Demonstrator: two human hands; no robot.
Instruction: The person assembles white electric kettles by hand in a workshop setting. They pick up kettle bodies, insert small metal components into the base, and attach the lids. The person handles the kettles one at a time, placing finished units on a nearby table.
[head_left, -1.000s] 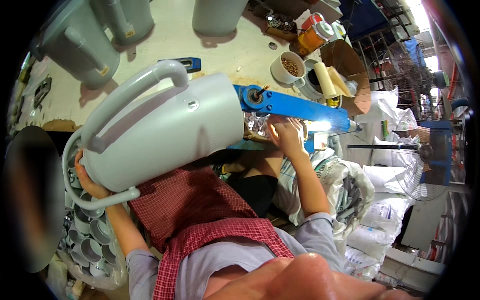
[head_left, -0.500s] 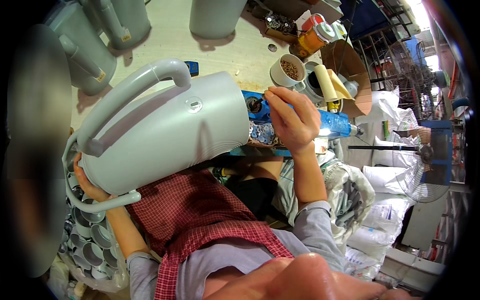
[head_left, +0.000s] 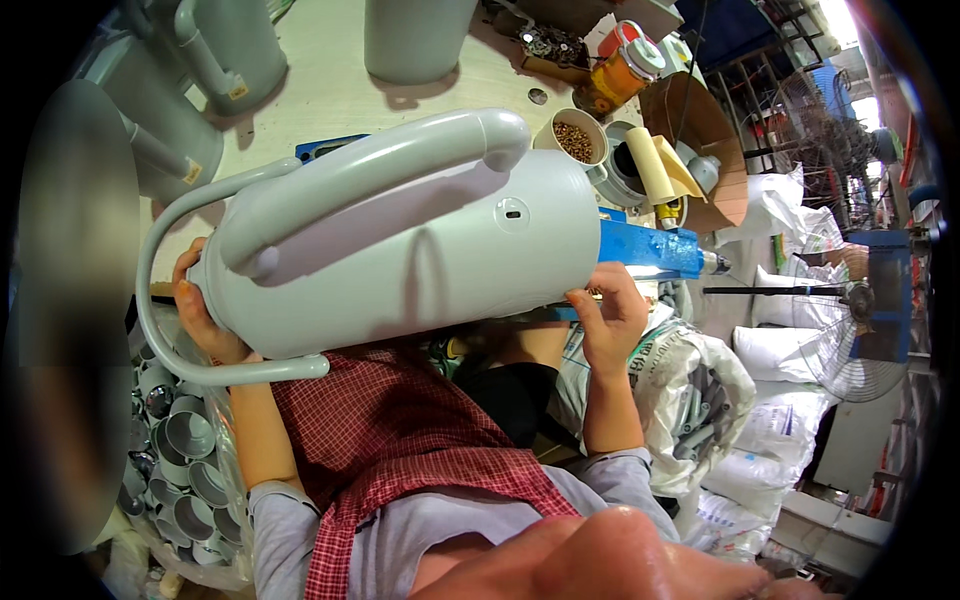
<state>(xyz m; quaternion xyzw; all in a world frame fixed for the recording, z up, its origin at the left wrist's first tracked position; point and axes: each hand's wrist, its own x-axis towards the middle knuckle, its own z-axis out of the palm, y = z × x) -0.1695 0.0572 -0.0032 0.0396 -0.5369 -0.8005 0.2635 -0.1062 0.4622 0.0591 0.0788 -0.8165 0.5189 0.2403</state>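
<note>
Head view: pale grey plastic vessel, rounded and tubular-handled [head_left: 440, 275], held crosswise above the red checked apron [head_left: 380, 400].
Long axis: left to right between the hands, right end angled slightly farther out.
Left hand [head_left: 207, 322]: wrapped around the left end.
Right hand [head_left: 612, 320]: at the right rim, fingers curled; I can't make out whether it pinches anything.
Blue metal arm [head_left: 655, 248]: just beyond that rim.
White plastic cup [head_left: 544, 138]: small brass-coloured pieces [head_left: 573, 143].
Clear plastic bag [head_left: 225, 575]: grey rings [head_left: 188, 435].
White woven sack [head_left: 660, 400]: grey tubular parts [head_left: 700, 412].

Red checked apron [head_left: 400, 420], short grey sleeves [head_left: 278, 505]
</note>
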